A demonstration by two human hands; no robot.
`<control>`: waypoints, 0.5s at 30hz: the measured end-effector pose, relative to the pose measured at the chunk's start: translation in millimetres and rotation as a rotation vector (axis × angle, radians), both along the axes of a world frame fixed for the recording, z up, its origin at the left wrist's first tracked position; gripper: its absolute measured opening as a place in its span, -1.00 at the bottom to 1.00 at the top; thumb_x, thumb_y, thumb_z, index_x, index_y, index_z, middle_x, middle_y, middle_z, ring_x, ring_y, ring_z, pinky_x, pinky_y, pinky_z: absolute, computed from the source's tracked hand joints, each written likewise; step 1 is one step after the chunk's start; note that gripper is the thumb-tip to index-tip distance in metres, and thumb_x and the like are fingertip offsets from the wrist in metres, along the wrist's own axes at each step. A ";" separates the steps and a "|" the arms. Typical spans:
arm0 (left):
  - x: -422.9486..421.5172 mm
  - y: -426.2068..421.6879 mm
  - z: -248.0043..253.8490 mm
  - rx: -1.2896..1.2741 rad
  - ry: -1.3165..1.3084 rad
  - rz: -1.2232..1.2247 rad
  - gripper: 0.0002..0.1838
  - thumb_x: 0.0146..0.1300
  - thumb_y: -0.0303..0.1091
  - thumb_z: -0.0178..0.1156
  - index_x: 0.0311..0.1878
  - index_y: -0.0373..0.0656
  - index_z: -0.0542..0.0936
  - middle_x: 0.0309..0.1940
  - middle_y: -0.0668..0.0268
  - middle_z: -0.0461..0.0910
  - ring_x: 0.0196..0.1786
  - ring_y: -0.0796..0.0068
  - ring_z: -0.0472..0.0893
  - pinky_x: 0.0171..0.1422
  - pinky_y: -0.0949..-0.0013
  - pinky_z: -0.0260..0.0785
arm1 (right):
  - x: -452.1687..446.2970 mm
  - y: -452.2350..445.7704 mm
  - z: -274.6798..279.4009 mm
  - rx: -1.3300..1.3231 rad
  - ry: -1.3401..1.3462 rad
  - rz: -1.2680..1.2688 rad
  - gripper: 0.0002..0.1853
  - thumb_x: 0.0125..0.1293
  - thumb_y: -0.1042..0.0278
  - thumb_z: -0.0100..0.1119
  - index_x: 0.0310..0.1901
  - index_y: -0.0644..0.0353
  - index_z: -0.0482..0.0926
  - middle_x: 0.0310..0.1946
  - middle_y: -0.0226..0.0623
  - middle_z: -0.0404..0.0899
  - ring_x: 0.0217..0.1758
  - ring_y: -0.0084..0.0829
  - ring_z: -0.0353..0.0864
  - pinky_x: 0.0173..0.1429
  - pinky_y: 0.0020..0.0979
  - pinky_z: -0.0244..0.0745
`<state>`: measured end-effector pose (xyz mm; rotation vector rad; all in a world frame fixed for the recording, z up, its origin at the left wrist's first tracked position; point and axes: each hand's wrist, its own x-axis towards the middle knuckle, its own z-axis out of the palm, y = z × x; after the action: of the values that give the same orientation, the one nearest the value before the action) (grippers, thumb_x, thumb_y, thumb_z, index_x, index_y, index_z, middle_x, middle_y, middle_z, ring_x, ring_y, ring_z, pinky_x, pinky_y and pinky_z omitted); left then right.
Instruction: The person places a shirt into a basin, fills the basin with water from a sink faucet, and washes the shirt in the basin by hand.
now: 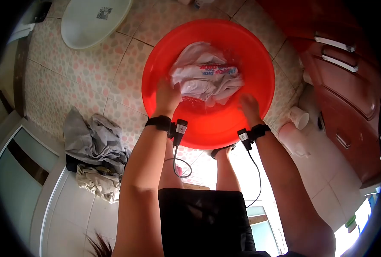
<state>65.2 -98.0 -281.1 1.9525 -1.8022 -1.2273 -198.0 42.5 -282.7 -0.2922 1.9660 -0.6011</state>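
Note:
In the head view, a whitish garment (pixel 207 79) with red and blue lettering lies bunched and wet in a wide red basin (pixel 207 132). My left hand (pixel 168 97) is over the basin's left side, close to the garment's left edge, its fingers slightly blurred and its thumb apart. I cannot tell whether it touches the cloth. Over the right side of the basin is my right hand (pixel 249 107), fingers loosely bent and blurred, apart from the garment with nothing visible in it. Black straps with small cabled devices circle both wrists.
A pale round tub or lid (pixel 94 21) with a printed code is at the upper left. Grey clothes (pixel 94 139) and a beige cloth (pixel 98 182) lie on the tiled floor. Red cabinets (pixel 349 94) line the right side, near a white cup (pixel 299 118) and a pinkish container (pixel 292 137).

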 end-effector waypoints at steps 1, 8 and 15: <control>3.7 3.7 -13.8 -0.101 -0.013 -0.130 -0.37 0.10 -0.28 0.14 0.24 -0.19 0.20 0.08 -0.13 0.35 0.13 -0.03 0.37 0.16 0.07 0.24 | 4.8 2.7 -9.1 -0.036 0.136 0.189 -0.56 0.11 0.31 0.11 0.07 0.19 0.41 -0.01 0.02 0.43 0.09 -0.06 0.43 -0.02 -0.12 0.46; -24.0 19.8 -35.3 -0.354 -0.261 -0.686 -0.21 0.02 -0.27 0.22 0.35 0.01 0.11 0.35 0.00 -0.03 0.38 0.05 0.04 0.37 -0.10 -0.13 | 49.3 -32.4 -1.8 -0.052 0.372 0.962 0.01 -0.04 0.17 0.36 0.38 -0.13 -0.12 0.37 0.12 -0.38 0.41 0.18 -0.25 0.25 0.04 0.17; -55.2 -7.8 -77.8 -0.252 -0.321 -0.952 -0.21 0.03 -0.22 0.16 0.37 0.14 0.07 0.41 0.23 -0.10 0.46 0.22 -0.16 0.36 -0.26 -0.32 | 45.9 -57.6 -45.7 0.097 0.534 1.188 0.11 -0.17 0.01 0.41 0.38 -0.16 -0.12 0.38 -0.01 -0.30 0.42 0.12 -0.27 0.19 0.16 0.15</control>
<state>9.9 -105.8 -359.0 1.1805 -3.0467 -0.7973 -152.1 -15.1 -328.4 -1.5225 1.8659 0.3880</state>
